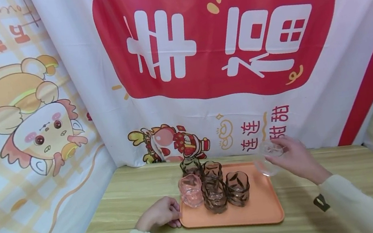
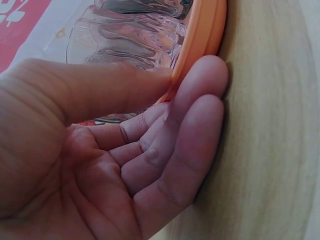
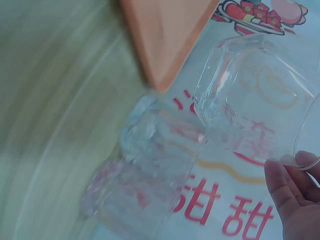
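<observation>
An orange tray lies on the table, and my left hand pinches its left edge. In the left wrist view the thumb presses inside the rim while curled fingers sit against the outside. A pink glass stands on the tray close to that hand. Beside it are smoky brown glasses and a greenish-grey glass at the back. Over the tray's back right corner, my right hand holds a clear glass by its rim, tilted, with fingertips and thumb.
Behind the held glass, a clear glass and a faintly pink glass stand on the wooden table right of the tray. A printed white cloth hangs along the table's back edge, with another patterned cloth at the left.
</observation>
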